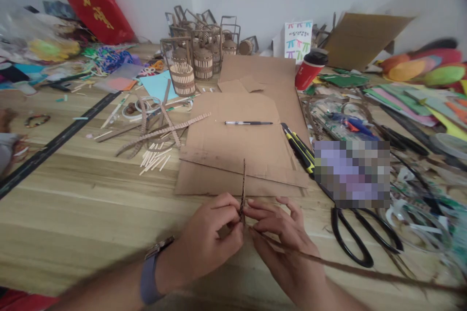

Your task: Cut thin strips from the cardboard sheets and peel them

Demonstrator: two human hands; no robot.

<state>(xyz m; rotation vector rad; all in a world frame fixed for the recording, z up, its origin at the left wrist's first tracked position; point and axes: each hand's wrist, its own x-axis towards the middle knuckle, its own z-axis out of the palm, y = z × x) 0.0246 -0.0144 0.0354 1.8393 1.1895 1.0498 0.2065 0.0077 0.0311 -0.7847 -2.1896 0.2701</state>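
Both my hands meet at the near edge of the wooden table (pixel 80 204). My left hand (pixel 211 238), with a watch on its wrist, pinches the lower end of a thin corrugated cardboard strip (pixel 242 184) that stands upright. My right hand (pixel 280 243) pinches the same strip beside it, and the strip's long tail (pixel 365 269) runs off to the right over the table. Just beyond my fingers lie stacked flat cardboard sheets (pixel 237 146) with a black pen (pixel 248 123) on top.
Black scissors (pixel 361 238) and a yellow-black utility knife (pixel 299 148) lie to the right. Cardboard strips and small sticks (pixel 155 158) lie to the left. Small cardboard lanterns (pixel 199 58), a red cup (pixel 309 70) and coloured paper (pixel 412 102) crowd the back and right.
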